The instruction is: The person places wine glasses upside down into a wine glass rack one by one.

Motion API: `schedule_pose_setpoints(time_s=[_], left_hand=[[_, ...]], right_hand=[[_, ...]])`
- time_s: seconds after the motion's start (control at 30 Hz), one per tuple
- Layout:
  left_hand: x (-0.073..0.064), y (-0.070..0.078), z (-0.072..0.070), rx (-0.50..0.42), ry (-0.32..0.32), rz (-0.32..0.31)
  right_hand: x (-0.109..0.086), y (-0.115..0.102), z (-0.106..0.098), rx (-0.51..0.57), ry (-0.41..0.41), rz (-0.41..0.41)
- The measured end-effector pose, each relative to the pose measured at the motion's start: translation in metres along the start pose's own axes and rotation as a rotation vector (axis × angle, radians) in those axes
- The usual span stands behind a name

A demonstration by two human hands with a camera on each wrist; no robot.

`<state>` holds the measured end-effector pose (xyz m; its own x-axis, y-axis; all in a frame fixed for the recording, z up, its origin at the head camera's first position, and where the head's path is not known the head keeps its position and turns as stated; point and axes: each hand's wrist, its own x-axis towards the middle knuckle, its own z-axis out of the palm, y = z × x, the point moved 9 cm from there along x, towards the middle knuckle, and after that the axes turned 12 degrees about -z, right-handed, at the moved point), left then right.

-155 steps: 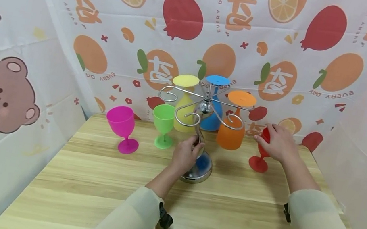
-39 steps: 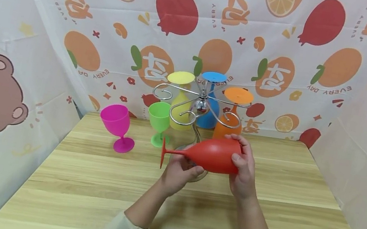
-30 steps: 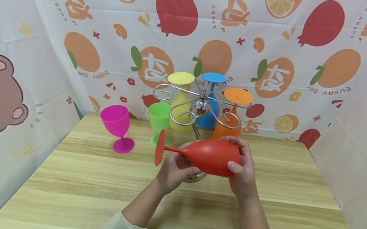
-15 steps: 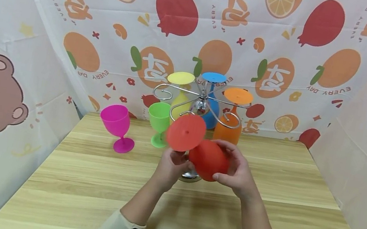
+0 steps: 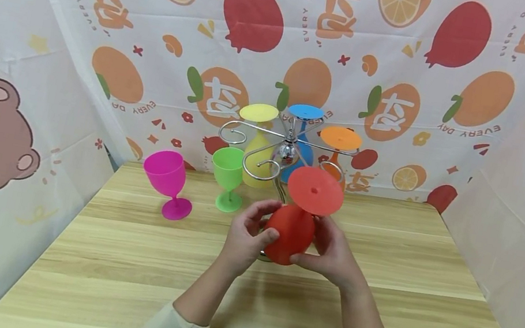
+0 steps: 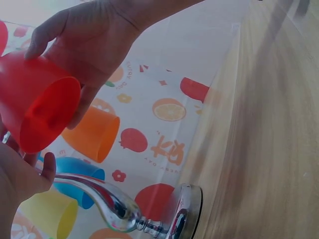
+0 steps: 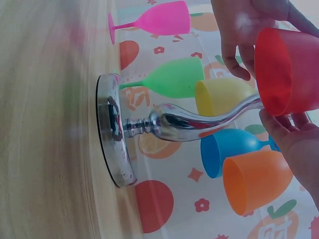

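"Goblet first — what does the head view give you?"

"I have the red goblet (image 5: pixel 288 236) upside down and tilted, foot uppermost, held above the table (image 5: pixel 117 267) in front of the metal rack (image 5: pixel 288 152). Both hands grip its bowl: the left hand (image 5: pixel 248 238) with its thumb across the near side, the right hand (image 5: pixel 335 256) round the opposite side. Behind, the yellow goblet (image 5: pixel 258 143), blue goblet (image 5: pixel 306 151) and orange goblet (image 5: pixel 341 138) hang by their feet from the rack. The green goblet (image 5: pixel 228 170) and pink goblet (image 5: pixel 167 175) stand upright, left of it."

"And the left wrist?"

"That feed shows me the red goblet's open mouth, the right hand over its bowl, the left thumb close by. The curved stem (image 6: pixel 119 214) runs down to a round base (image 6: pixel 189 209), with orange, blue and yellow bowls beyond."

"Right wrist?"

"Same red mouth, right hand against the bowl. Some left fingers reach past the rim — I can't tell every contact there. The base sits flat on the table."
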<state>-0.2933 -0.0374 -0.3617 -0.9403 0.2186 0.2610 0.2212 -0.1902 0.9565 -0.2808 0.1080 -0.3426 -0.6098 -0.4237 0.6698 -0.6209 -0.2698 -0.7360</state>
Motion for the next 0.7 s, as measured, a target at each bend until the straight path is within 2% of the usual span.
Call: schedule_pose_setpoints(time_s=[0.2, 0.43, 0.57, 0.7], left_hand=[[-0.003, 0.004, 0.002, 0.047, -0.023, 0.004], [-0.007, 0.013, 0.012, 0.13, -0.115, 0.046], [-0.008, 0.012, 0.014, 0.179, -0.112, 0.013], [-0.008, 0.009, 0.013, 0.18, -0.103, -0.01]], right_hand=[[-0.003, 0.001, -0.004, -0.003, 0.035, 0.04], [-0.004, 0.0, -0.012, -0.026, 0.082, 0.055], [-0.004, 0.001, -0.013, -0.05, 0.087, 0.064], [-0.005, 0.002, -0.013, -0.048, 0.087, 0.071]])
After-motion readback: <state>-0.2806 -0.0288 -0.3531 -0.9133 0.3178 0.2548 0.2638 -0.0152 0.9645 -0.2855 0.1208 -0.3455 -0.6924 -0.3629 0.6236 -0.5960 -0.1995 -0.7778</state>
